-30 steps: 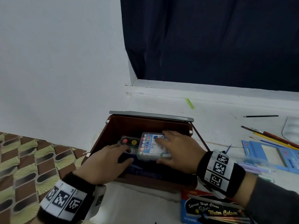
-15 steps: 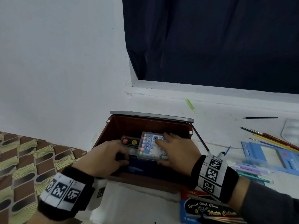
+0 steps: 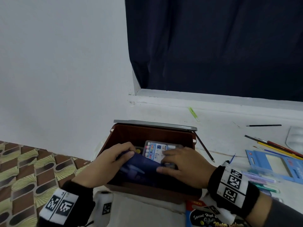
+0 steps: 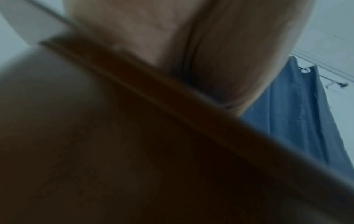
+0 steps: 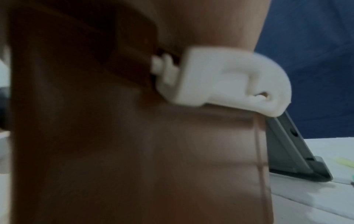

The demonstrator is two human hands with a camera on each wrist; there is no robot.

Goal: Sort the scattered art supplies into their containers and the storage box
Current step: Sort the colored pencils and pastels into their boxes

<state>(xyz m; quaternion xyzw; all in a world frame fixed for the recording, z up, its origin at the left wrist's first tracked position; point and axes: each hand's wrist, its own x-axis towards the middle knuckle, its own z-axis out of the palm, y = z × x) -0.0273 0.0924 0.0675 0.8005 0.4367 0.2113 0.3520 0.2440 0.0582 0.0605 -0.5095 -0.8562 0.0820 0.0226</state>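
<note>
We are packing the storage box (image 3: 152, 135), at six o'clock on the table (image 3: 221, 128). Both grips, left hand (image 3: 106, 163) and right hand (image 3: 183, 166), clutch the dark blue pouch (image 3: 139, 167) inside; next, seat it beside the marker case (image 3: 157, 149).

Brown storage box (image 3: 152, 133) with grey lid (image 3: 155, 124), dark blue pouch (image 3: 141, 166), possibly patterned, brown-and-yellow geometric floor (image 3: 24, 169), navy curtain (image 3: 213, 46).

left hand (image 3: 108, 163) fingers curled, right hand (image 3: 185, 166) knuckles up, both wrists banded
</note>
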